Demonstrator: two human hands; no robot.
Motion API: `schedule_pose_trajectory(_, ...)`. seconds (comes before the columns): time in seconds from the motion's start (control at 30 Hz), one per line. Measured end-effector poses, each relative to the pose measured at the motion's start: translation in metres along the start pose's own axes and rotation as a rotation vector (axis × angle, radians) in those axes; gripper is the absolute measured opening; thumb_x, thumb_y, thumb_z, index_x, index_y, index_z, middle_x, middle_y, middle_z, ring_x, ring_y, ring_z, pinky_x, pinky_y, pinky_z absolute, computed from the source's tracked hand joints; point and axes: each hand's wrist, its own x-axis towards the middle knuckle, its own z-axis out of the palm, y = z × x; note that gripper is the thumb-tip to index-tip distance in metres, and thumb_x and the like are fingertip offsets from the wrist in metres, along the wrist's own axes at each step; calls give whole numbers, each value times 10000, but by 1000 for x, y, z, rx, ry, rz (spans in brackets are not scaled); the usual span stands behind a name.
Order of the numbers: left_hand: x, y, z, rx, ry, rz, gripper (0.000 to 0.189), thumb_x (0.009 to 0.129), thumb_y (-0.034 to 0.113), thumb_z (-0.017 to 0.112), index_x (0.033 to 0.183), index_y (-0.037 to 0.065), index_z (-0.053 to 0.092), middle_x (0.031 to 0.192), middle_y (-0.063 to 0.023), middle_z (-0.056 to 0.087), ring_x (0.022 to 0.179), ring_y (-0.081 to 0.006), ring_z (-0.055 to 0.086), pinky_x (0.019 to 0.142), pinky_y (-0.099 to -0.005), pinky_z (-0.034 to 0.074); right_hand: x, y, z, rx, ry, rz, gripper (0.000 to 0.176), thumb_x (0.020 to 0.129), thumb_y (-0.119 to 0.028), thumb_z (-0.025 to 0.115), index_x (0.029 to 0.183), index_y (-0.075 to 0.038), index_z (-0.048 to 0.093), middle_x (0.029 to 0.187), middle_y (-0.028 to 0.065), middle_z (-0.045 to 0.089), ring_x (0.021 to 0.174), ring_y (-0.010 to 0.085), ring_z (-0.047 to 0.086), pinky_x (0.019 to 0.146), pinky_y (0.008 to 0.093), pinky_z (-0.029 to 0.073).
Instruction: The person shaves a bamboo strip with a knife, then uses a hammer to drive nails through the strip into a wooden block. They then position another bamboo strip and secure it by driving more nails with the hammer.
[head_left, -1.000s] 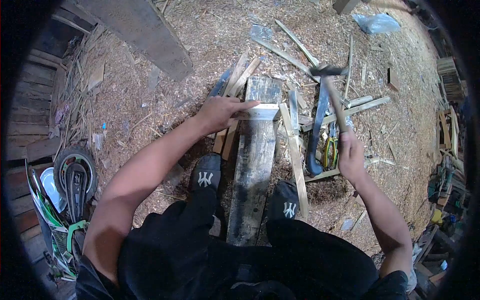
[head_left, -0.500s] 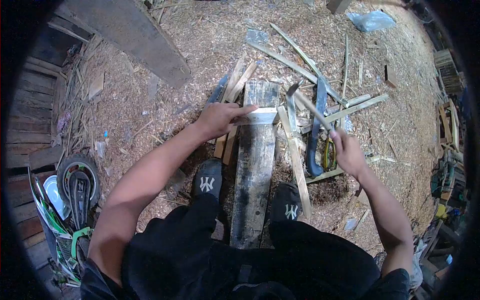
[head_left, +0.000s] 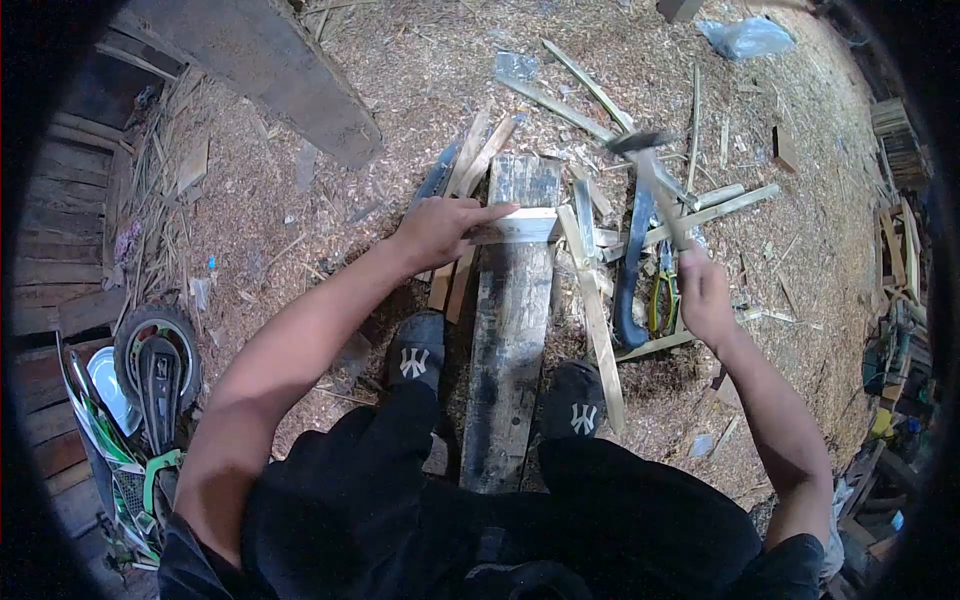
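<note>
A hammer (head_left: 664, 195) is gripped by its handle in my right hand (head_left: 708, 302); its slightly blurred head is raised to the right of the worn wooden beam (head_left: 508, 340). My left hand (head_left: 438, 232) is closed on a short pale wooden block (head_left: 518, 228) lying across that beam, with the index finger stretched along the block's top. Just right of the block, a thin wooden strip (head_left: 597, 335) slants toward my right foot. Beyond it lies a tool with a dark curved handle (head_left: 632, 270), beside yellow-and-black pliers (head_left: 656, 302).
Sawdust and several loose wooden strips (head_left: 590, 85) cover the ground ahead. A thick post (head_left: 270, 80) stands at upper left. At lower left are a small wheel (head_left: 157, 355) and green-white bike parts (head_left: 125, 480). A clear plastic bag (head_left: 748, 38) lies at upper right.
The hammer has swung so its head is farther right and more upright, and my right hand has shifted slightly right. My left hand and the block stay almost in place.
</note>
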Motion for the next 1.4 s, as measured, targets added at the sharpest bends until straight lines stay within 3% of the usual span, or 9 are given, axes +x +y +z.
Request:
schedule_pose_trajectory(0.07, -1, 0, -2, 13, -12, 2, 663, 898, 207, 706, 1484, 404, 464, 924, -85, 663, 867, -326, 692, 742, -471, 561, 3, 12, 3, -307, -127, -85, 319, 1103, -277, 408, 997, -10, 547, 564, 162, 480, 488, 253, 484, 504, 422, 395)
schedule_pose_trajectory(0.23, -2, 2, 2, 4, -6, -9, 618, 922, 268, 691, 1482, 401, 466, 910, -87, 666, 859, -330, 692, 748, -470, 563, 3, 1, 0, 212, 105, 3, 324, 1080, -318, 462, 994, -20, 556, 675, 269, 604, 602, 430, 617, 597, 533, 466)
schedule_pose_trajectory(0.37, 0, 6, -4, 31, -20, -18, 617, 921, 229, 680, 1478, 399, 475, 908, -88, 665, 853, -331, 691, 747, -474, 562, 8, 13, 0, -305, -136, -58, 334, 1087, -321, 451, 990, -22, 563, 607, 212, 552, 517, 327, 550, 556, 475, 441)
schedule_pose_trajectory(0.53, -1, 1, 6, -4, 27, 2, 649, 904, 143, 674, 1471, 399, 487, 920, -86, 664, 850, -332, 689, 750, -479, 564, 7, 4, -1, 109, 60, 5, 364, 1084, -308, 449, 940, 3, 571, 659, 254, 591, 599, 405, 617, 629, 506, 475)
schedule_pose_trajectory(0.63, 2, 1, 1, 5, 13, 1, 622, 908, 155, 675, 1457, 392, 505, 922, -81, 669, 853, -331, 690, 755, -472, 564, 10, 6, -3, -260, -141, -54, 409, 1102, -310, 423, 886, 5, 568, 550, 89, 456, 523, 160, 437, 504, 397, 378)
schedule_pose_trajectory(0.77, 1, 3, -1, 41, -17, -12, 785, 825, 35, 709, 1483, 397, 481, 955, -76, 700, 843, -297, 701, 741, -432, 583, 6, 10, -6, 104, 26, 88, 398, 1091, -306, 451, 920, 24, 595, 596, 175, 538, 536, 281, 515, 570, 455, 455)
schedule_pose_trajectory(1.0, 6, 3, -4, 78, -25, 4, 795, 818, 18, 714, 1487, 379, 481, 959, -62, 700, 832, -268, 702, 727, -415, 589, 5, -2, -15, -84, -100, 46, 400, 1101, -309, 413, 926, 20, 560, 588, 80, 490, 527, 189, 455, 519, 417, 381)
schedule_pose_trajectory(1.07, -2, 4, 7, 70, -17, 0, 779, 826, 31, 721, 1486, 372, 485, 955, -61, 697, 829, -266, 701, 725, -414, 589, 3, 16, -1, 117, -28, 160, 415, 1089, -331, 456, 944, 27, 610, 653, 218, 582, 559, 291, 569, 579, 465, 457)
schedule_pose_trajectory(1.4, 2, 7, 6, 48, 2, -15, 743, 852, 73, 720, 1475, 407, 492, 966, -63, 710, 832, -290, 706, 728, -429, 583, 11, 18, 3, 7, 55, -173, 410, 1101, -289, 411, 858, 10, 550, 590, 68, 507, 547, 142, 478, 512, 384, 389)
